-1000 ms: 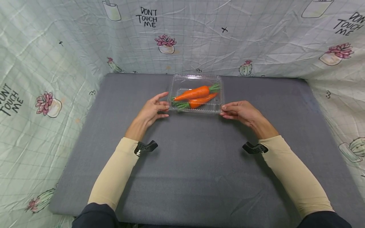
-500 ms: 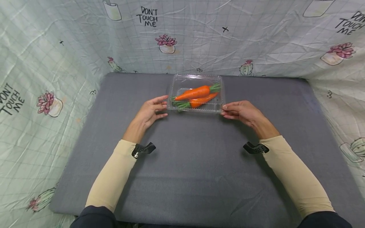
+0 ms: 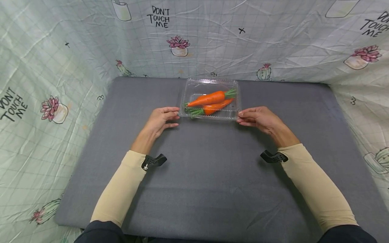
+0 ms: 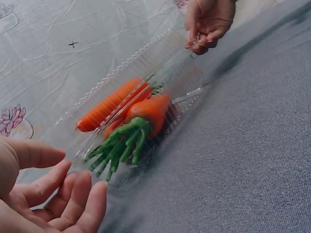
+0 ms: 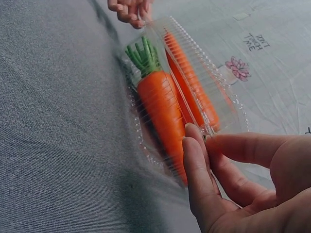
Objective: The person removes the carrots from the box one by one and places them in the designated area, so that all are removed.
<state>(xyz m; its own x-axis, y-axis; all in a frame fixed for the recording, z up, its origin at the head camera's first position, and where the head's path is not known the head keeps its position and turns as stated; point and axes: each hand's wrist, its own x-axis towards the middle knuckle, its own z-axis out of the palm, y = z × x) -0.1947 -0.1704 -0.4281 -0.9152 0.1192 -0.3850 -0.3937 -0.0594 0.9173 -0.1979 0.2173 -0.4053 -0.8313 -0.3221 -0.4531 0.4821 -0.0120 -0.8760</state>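
Your clear plastic clamshell with two carrots sits toward the grey table's back edge. Right hand pinches one near corner; left hand's fingertips almost meet at the other, can't tell if they're gripping.

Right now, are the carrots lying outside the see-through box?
No, the head view shows the orange carrots lying inside the clear box.
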